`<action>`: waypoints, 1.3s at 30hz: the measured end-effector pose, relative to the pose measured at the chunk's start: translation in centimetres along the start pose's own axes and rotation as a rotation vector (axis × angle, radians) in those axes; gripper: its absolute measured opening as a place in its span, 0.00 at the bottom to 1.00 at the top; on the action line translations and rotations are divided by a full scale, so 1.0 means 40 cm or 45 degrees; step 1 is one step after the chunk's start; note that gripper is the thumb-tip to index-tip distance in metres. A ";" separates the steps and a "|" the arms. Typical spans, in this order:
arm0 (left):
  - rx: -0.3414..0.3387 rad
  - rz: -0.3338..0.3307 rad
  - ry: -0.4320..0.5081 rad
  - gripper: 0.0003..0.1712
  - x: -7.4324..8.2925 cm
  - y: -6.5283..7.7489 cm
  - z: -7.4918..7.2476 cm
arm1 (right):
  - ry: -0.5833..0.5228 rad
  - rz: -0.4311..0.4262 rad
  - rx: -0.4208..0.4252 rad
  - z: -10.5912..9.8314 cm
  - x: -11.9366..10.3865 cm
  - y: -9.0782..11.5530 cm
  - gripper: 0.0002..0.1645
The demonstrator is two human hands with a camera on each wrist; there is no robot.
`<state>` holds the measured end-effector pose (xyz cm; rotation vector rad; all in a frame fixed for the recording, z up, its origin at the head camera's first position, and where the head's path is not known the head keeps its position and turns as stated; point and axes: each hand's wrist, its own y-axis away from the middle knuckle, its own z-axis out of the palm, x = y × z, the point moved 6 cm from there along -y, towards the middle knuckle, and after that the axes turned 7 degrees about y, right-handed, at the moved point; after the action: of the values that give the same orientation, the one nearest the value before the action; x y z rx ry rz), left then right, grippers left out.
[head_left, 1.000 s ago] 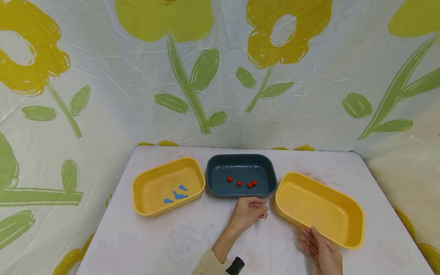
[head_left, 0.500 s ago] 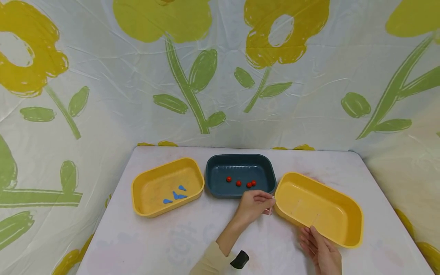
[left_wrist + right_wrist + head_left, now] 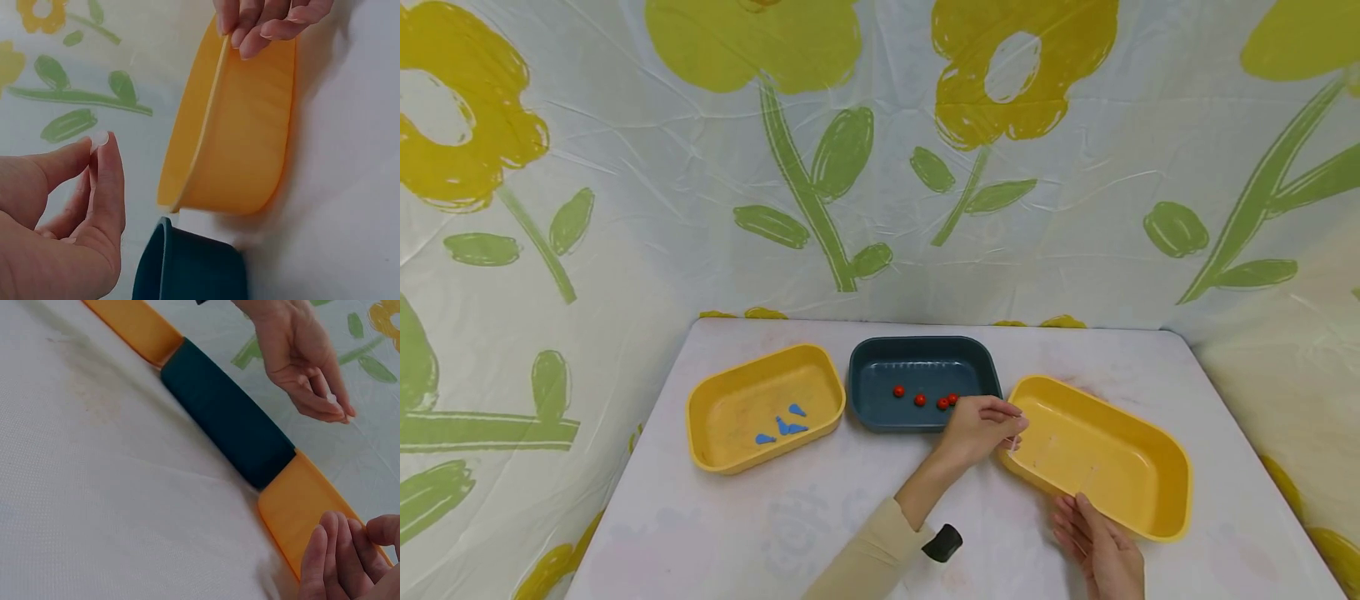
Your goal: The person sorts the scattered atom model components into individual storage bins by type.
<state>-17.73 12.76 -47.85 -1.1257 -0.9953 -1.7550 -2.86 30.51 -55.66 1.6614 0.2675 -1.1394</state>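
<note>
My left hand point(image 3: 983, 429) pinches a small thin whitish piece point(image 3: 1015, 442) between thumb and fingertips, over the gap between the dark teal tray point(image 3: 859, 408) and the right yellow tray point(image 3: 1184, 475). A pale rounded end of the whitish piece point(image 3: 100, 139) shows at the fingertips in the left wrist view; the exact kind I cannot tell. My right hand point(image 3: 1097, 537) holds the near rim of the right yellow tray, thumb and index finger at its edge. Inside that tray lie thin pale strips point(image 3: 1091, 477), faint against the yellow.
Several small red balls point(image 3: 921, 400) lie in the teal tray. At the left, another yellow tray point(image 3: 700, 400) holds several blue drop-shaped pieces point(image 3: 765, 438). All three trays stand in a row on a white cloth-covered table point(image 3: 722, 533), with a flower-printed curtain point(image 3: 685, 167) behind.
My left hand has moved right and away from me, from in front of the teal tray to the left end of the right yellow tray, with the whitish piece. The right hand stays in place.
</note>
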 end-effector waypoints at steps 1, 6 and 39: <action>-0.005 0.000 -0.005 0.06 0.003 -0.004 0.006 | 0.004 0.006 0.008 0.000 0.001 0.000 0.17; -0.010 -0.022 -0.023 0.06 0.004 -0.022 0.032 | 0.028 0.010 0.023 0.001 0.002 0.000 0.17; 0.141 -0.203 -0.410 0.09 -0.082 -0.116 0.200 | -0.030 -0.007 -0.047 0.001 0.000 -0.003 0.17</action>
<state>-18.65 22.40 -49.46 -1.3136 -1.3924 -1.6480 -2.99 30.52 -55.73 1.6148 0.2770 -1.1506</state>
